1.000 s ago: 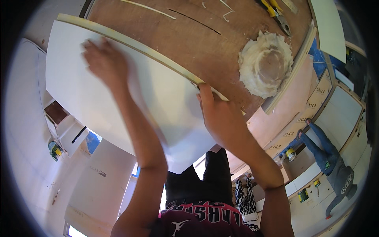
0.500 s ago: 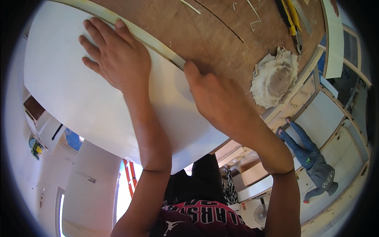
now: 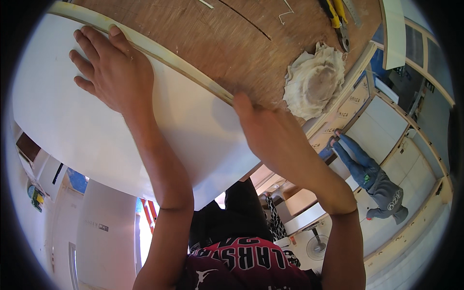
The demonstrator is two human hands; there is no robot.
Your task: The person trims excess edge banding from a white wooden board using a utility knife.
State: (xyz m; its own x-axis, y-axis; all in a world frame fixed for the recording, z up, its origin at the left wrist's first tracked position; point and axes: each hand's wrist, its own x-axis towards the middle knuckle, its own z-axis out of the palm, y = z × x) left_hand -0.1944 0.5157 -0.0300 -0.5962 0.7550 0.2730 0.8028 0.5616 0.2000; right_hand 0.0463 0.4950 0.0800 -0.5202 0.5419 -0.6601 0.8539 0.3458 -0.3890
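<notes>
Our left hand (image 3: 113,72) and right hand (image 3: 275,137) lie flat, fingers apart, clamping nothing, on the stiff, smooth white panel (image 3: 96,135), best gripped by its edges.

The white panel (image 3: 96,130) runs off the left rim, yellow pliers (image 3: 337,19) are cut by the top edge (handles only), and the right hand (image 3: 275,140) hides its fingertips.

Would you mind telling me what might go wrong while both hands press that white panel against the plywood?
1. The left hand and right hand only press flat on the white panel; it might slip.
2. The right hand's fingertips sit at the pale edge strip and might get pinched.
3. The pliers and crumpled cloth lie close by and might be knocked.
</notes>
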